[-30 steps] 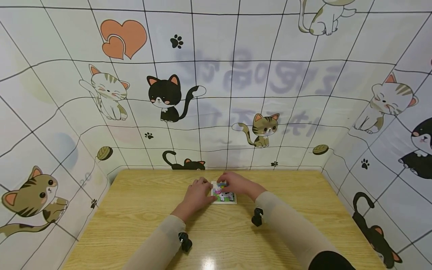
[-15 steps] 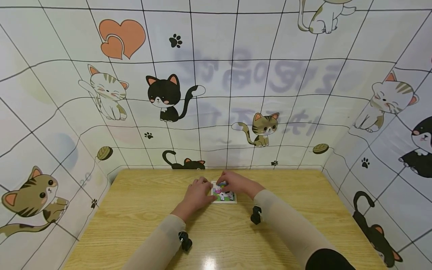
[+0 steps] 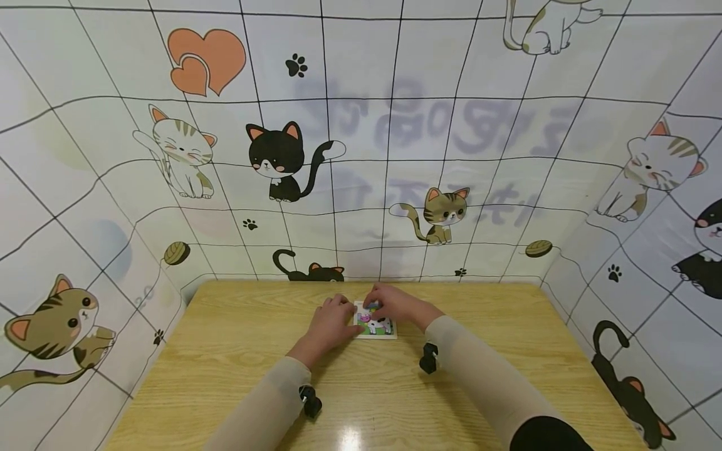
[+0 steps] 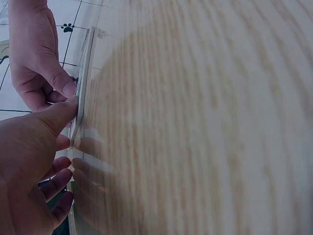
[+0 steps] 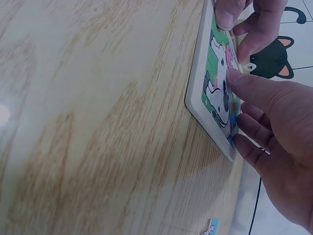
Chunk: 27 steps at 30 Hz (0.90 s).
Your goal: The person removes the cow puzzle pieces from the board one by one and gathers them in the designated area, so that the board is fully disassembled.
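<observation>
A small jigsaw puzzle board (image 3: 376,327) with a cow picture and a pale frame lies near the table's far edge. My left hand (image 3: 329,324) steadies its left side, thumb on the front left part and fingers along the side. Over the upper part of the board, my right hand (image 3: 397,305) holds a bluish puzzle piece (image 3: 373,305) down in the picture, mostly hidden by its fingers. In the right wrist view, the right thumb (image 5: 254,88) lies on the cow picture and the fingertips are at the board's far side.
Another small blue and pink piece (image 5: 212,226) lies on the table in the right wrist view. The wooden table (image 3: 361,388) ends at a white cloth wall (image 3: 361,144) printed with cats, which also rises on both sides.
The right hand has tipped the bluish piece lower, from standing up in the fingers to lying nearly flat in the picture. The left hand stays at the board.
</observation>
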### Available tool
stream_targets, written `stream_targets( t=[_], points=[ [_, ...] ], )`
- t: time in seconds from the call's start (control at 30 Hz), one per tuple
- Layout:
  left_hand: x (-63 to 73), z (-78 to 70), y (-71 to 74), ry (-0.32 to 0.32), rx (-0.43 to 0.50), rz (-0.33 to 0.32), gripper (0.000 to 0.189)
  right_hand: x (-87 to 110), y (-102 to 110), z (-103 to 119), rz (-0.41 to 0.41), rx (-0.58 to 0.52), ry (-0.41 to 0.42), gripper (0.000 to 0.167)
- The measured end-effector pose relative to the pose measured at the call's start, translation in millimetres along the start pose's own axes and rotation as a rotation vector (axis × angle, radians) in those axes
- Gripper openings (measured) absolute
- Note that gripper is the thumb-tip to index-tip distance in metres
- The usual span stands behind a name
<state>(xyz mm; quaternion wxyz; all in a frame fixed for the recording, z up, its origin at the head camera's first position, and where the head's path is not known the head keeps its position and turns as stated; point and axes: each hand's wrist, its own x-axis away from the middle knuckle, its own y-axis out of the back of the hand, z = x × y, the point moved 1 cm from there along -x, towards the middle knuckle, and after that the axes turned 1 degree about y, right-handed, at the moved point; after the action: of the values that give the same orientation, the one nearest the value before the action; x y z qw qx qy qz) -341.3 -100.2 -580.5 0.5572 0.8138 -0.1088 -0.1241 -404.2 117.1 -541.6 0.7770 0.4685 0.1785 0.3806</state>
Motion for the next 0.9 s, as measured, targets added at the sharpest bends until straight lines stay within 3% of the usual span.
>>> stream_targets(
  t=[0.37,0.9],
  points=[
    [0.0,0.2,1.6,-0.008,0.004,-0.009,0.052,-2.9,2.9,-1.8,0.006,-0.040,-0.032,0.024],
    [3.4,-2.7,3.9,-0.010,0.000,-0.014,0.050,-1.5,-3.0,-9.7,-0.041,-0.062,0.043,0.023]
  ],
)
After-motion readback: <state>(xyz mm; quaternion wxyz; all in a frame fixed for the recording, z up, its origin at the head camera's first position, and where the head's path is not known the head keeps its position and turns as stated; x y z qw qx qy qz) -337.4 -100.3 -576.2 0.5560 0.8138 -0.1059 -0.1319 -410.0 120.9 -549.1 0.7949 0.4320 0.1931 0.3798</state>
